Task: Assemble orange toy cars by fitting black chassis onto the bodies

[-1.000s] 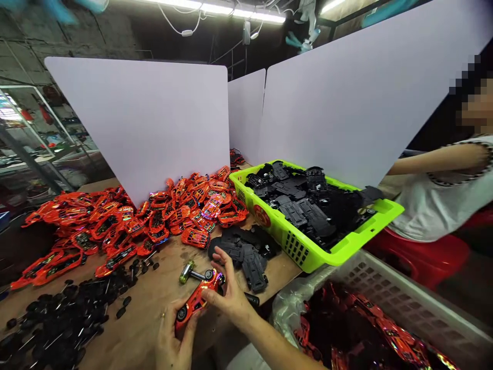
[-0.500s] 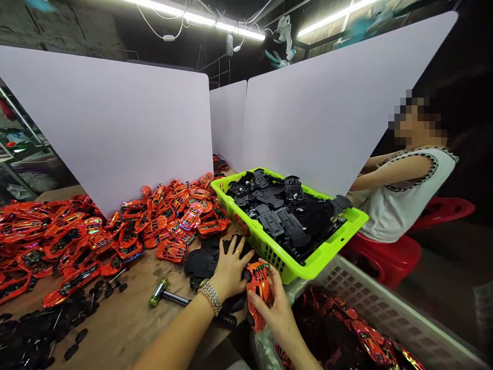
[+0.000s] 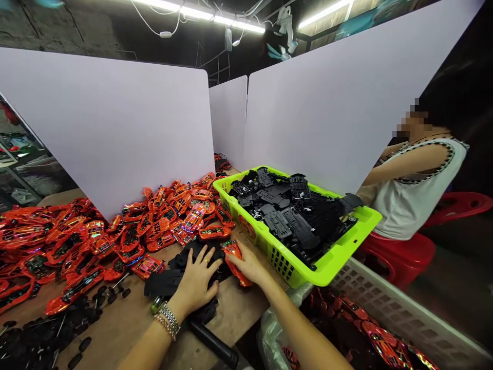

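My left hand (image 3: 197,280) lies with fingers spread on a loose group of black plastic car chassis (image 3: 164,282) on the table. Close to its right, my right hand (image 3: 250,262) grips an orange toy car (image 3: 235,262) between thumb and fingers, low over the table. A hammer's black handle (image 3: 213,343) sticks out below my left hand. Most of the rest of the hammer is hidden by that hand and the chassis; only a bit of its yellowish head (image 3: 156,306) shows near my wrist.
Orange car bodies (image 3: 127,236) are heaped along the left and back. Black wheels and axles (image 3: 34,334) lie at front left. A lime-green basket (image 3: 325,275) holds black chassis. Below right, a white crate (image 3: 408,308) contains orange cars. White partitions (image 3: 154,123) stand behind; a person (image 3: 408,190) sits right.
My left hand has moved left, and the black chassis under it have shifted left over the hammer. My right hand has carried the orange car forward and left, over the table.
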{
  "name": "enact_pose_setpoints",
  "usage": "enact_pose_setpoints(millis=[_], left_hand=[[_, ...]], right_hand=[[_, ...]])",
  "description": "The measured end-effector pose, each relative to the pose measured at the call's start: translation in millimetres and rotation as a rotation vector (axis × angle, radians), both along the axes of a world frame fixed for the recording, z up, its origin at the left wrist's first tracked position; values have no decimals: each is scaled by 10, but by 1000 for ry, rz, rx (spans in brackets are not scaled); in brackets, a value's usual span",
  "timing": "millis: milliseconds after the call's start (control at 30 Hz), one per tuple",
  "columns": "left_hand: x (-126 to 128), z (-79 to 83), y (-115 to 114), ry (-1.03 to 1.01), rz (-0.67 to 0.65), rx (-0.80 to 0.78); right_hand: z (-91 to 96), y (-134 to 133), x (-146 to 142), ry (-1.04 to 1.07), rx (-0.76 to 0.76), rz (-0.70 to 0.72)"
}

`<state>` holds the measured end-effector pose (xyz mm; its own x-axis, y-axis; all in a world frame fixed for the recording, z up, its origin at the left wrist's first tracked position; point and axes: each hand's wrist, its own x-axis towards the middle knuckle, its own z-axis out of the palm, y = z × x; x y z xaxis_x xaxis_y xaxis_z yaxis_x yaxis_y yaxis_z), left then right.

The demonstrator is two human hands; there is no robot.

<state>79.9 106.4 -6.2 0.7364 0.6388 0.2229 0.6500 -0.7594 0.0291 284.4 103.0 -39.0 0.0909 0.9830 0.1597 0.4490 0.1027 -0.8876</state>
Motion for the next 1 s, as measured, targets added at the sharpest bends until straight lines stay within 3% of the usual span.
enact_pose_setpoints(millis=[200,300,400,500,667,767,833,933,1000], left_hand=[[64,-16,46,-91,38,-27],[54,-20,77,-118,40,-37],[5,-41,90,-147,21,-36],[-25,-60,103,-213,11,-66],[108,13,183,-555,137,-101],[191,99,229,-660,185,-77],[166,152,229,-737,232,-67],[-37,205,142,-906,385,-31],[-269,202,13,-1028,500,-8]], right_hand=[[81,-129,108,-470,131,-196],[138,-253,-62,-575,236,-108],[138,-341,-207,-623,198,37],[125,-318,-207,-609,172,56],[369,-119,-107,-582,386,-85],[598,-18,-196,-477,501,45],[656,-12,-325,-306,555,70],[517,-115,-558,-63,550,-49],[343,-223,-710,-91,483,-11]])
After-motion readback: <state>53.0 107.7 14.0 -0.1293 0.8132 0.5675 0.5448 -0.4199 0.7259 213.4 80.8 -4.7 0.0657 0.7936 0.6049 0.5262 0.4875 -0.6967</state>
